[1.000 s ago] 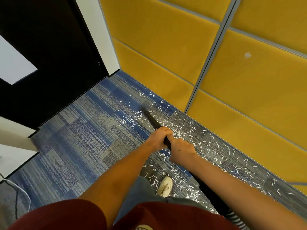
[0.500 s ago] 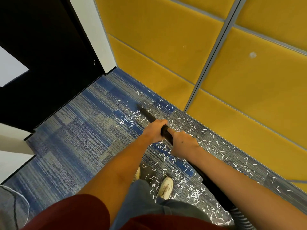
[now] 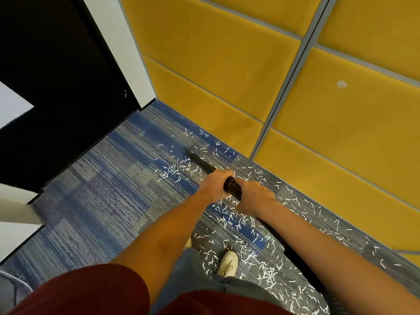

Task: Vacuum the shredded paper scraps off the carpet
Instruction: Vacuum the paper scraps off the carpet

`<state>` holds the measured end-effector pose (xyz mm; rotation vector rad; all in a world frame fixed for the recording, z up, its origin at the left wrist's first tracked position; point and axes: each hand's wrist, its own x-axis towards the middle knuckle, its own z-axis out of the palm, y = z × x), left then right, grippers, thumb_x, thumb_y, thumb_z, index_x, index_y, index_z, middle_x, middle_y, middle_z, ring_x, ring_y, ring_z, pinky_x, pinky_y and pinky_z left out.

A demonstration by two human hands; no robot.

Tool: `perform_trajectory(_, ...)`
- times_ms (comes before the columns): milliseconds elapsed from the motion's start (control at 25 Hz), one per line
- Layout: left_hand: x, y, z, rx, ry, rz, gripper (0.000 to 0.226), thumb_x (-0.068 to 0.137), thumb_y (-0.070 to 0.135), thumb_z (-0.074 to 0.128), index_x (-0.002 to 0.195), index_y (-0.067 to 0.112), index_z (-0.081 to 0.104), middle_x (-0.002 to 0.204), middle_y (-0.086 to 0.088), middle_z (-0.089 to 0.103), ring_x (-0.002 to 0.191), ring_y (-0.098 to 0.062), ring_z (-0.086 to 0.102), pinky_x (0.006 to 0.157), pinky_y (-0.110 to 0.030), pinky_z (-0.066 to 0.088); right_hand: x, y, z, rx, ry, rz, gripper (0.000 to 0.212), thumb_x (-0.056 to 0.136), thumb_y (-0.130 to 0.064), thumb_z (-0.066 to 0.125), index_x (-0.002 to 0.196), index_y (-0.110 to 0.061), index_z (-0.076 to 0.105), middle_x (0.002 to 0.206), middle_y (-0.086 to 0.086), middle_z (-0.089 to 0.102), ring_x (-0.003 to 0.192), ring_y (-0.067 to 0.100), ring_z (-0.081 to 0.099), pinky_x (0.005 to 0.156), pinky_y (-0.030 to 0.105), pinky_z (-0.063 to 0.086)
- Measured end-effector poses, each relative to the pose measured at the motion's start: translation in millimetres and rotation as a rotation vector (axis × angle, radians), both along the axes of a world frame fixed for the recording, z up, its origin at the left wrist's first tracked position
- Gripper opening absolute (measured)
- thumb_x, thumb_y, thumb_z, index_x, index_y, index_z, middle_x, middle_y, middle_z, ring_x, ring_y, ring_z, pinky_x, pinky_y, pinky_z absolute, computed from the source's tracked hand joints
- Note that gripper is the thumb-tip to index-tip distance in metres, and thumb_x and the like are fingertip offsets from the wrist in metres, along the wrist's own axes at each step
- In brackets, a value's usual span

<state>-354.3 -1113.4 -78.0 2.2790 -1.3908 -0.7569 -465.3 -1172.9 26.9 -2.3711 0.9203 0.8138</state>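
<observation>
White shredded paper scraps [image 3: 229, 218] lie scattered over the blue and grey carpet [image 3: 109, 178], in a band along the yellow wall. A black vacuum wand [image 3: 231, 186] runs from under my right arm forward to its nozzle tip [image 3: 189, 153], which touches the carpet among the scraps. My left hand [image 3: 214, 185] grips the wand in front. Just behind it, my right hand [image 3: 255, 196] grips the same wand. The wand's rear part is hidden below my right forearm.
Yellow padded wall panels [image 3: 227, 64] with a grey divider strip [image 3: 286, 80] close off the right side. A black door [image 3: 56, 87] and white frame [image 3: 122, 46] stand at the left. My white shoe [image 3: 228, 262] rests among scraps. A cable [image 3: 13, 277] lies at bottom left.
The nozzle has slid forward and left along the carpet toward the corner, with both hands following. The view has shifted with the step forward.
</observation>
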Motion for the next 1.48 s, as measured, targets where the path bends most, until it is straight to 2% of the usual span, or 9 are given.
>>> perform_trajectory(80, -1.9, 1.5, 2.2, -0.040, 0.007, -0.025, 0.019, 0.078, 0.012, 0.071, 0.092, 0.014, 0.059, 0.095, -0.001, 0.064, 0.097, -0.023, 0.058, 0.093, -0.044, 0.046, -3.0, 0.6, -0.1, 0.004, 0.001, 0.036, 0.073, 0.084, -0.016, 0.060, 0.147, -0.030, 0.024, 0.099, 0.003, 0.055, 0.086, 0.020, 0.062, 0.078, 0.034, 0.056)
perform_trajectory(160, 1.1, 8.1, 2.4, -0.034, -0.002, -0.035, 0.017, 0.078, 0.010, 0.069, 0.089, 0.014, 0.057, 0.094, 0.001, 0.062, 0.101, -0.025, 0.057, 0.098, -0.048, 0.043, -2.8, 6.8, -0.1, 0.003, -0.026, 0.072, 0.068, 0.085, -0.017, 0.059, 0.145, -0.028, 0.029, 0.103, 0.003, 0.055, 0.085, 0.020, 0.061, 0.079, 0.035, 0.056)
perform_trajectory(320, 11.8, 29.7, 3.5, -0.049, -0.004, 0.023, 0.019, 0.077, 0.005, 0.068, 0.086, 0.015, 0.055, 0.085, 0.007, 0.056, 0.091, -0.020, 0.055, 0.095, -0.042, 0.045, 6.6, 22.8, -0.7, 0.019, -0.097, 0.160, 0.051, 0.087, -0.010, 0.055, 0.136, -0.018, 0.042, 0.097, 0.005, 0.051, 0.081, 0.021, 0.054, 0.071, 0.029, 0.051)
perform_trajectory(480, 33.0, 50.7, 1.5, -0.034, -0.012, 0.081, 0.019, 0.076, 0.004, 0.068, 0.083, 0.017, 0.056, 0.082, 0.009, 0.056, 0.083, -0.013, 0.051, 0.088, -0.040, 0.049, 29.0, 36.0, -6.3, 0.076, -0.166, 0.228, 0.049, 0.085, 0.000, 0.053, 0.132, -0.009, 0.044, 0.093, 0.008, 0.051, 0.079, 0.023, 0.055, 0.071, 0.029, 0.053)
perform_trajectory(680, 43.0, 70.3, -11.7, 0.056, -0.001, 0.112, 0.012, 0.078, 0.007, 0.067, 0.083, 0.014, 0.059, 0.088, 0.001, 0.064, 0.083, -0.014, 0.057, 0.084, -0.034, 0.051, 43.6, 47.8, -12.6, 0.095, -0.115, 0.296, 0.075, 0.084, -0.006, 0.057, 0.149, -0.020, 0.022, 0.102, 0.011, 0.052, 0.085, 0.026, 0.057, 0.077, 0.037, 0.056)
perform_trajectory(840, 38.5, 67.8, -13.4, 0.048, 0.023, 0.113, 0.010, 0.081, 0.006, 0.066, 0.087, 0.010, 0.059, 0.094, -0.002, 0.062, 0.087, -0.012, 0.054, 0.086, -0.026, 0.046, 41.0, 46.5, -17.7, 0.078, -0.084, 0.260, 0.074, 0.084, -0.008, 0.060, 0.148, -0.021, 0.026, 0.096, 0.005, 0.050, 0.081, 0.022, 0.057, 0.076, 0.034, 0.056)
perform_trajectory(1120, 40.8, 32.6, -13.9, 0.079, 0.058, 0.033, 0.017, 0.080, 0.008, 0.068, 0.084, 0.018, 0.054, 0.092, 0.004, 0.060, 0.095, -0.016, 0.055, 0.098, -0.039, 0.044, 37.0, 30.5, -21.3, 0.012, -0.068, 0.139, 0.057, 0.086, -0.005, 0.057, 0.139, -0.012, 0.038, 0.083, 0.001, 0.048, 0.072, 0.018, 0.057, 0.067, 0.025, 0.054)
perform_trajectory(1360, 61.7, 21.3, -18.8, 0.060, 0.029, 0.004, 0.018, 0.081, 0.005, 0.067, 0.095, 0.013, 0.060, 0.104, -0.001, 0.063, 0.106, -0.020, 0.051, 0.103, -0.040, 0.039, 54.3, 25.5, -23.9, 0.022, -0.100, 0.098, 0.055, 0.084, -0.002, 0.057, 0.135, -0.012, 0.041, 0.094, 0.006, 0.057, 0.078, 0.021, 0.063, 0.071, 0.031, 0.058)
perform_trajectory(1480, 71.9, 27.5, -19.7, 0.081, 0.010, -0.004, 0.016, 0.084, 0.007, 0.064, 0.087, 0.017, 0.052, 0.103, -0.001, 0.061, 0.105, -0.020, 0.050, 0.103, -0.040, 0.039, 64.7, 28.1, -26.9, 0.036, -0.102, 0.099, 0.057, 0.084, -0.003, 0.056, 0.138, -0.014, 0.039, 0.095, 0.006, 0.057, 0.079, 0.021, 0.063, 0.072, 0.032, 0.058)
